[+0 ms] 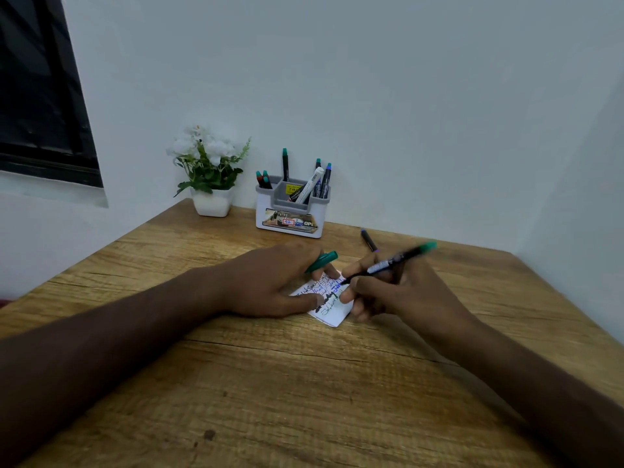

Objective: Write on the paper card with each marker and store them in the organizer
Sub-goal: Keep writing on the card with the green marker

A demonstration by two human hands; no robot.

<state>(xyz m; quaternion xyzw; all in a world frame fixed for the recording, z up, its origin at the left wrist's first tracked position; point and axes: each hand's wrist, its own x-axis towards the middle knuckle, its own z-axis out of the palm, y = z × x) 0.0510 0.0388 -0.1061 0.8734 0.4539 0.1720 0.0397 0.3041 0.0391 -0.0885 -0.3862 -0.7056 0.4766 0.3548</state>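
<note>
A small white paper card (332, 314) lies on the wooden table (270, 383), covered with lines of black, green and blue writing. My left hand (270, 282) presses on the card's left side and holds a green marker cap (322, 261) between its fingers. My right hand (388, 288) grips a black marker with a green end (391, 261), its tip touching the card's upper right part. The white and grey organizer (292, 209) stands at the back by the wall with several markers upright in its compartments. One more marker with a purple end (368, 240) lies on the table behind my right hand.
A white pot of white artificial flowers (211, 177) stands left of the organizer against the wall. A dark window (44, 96) is at the upper left. Walls close the table at the back and on the right.
</note>
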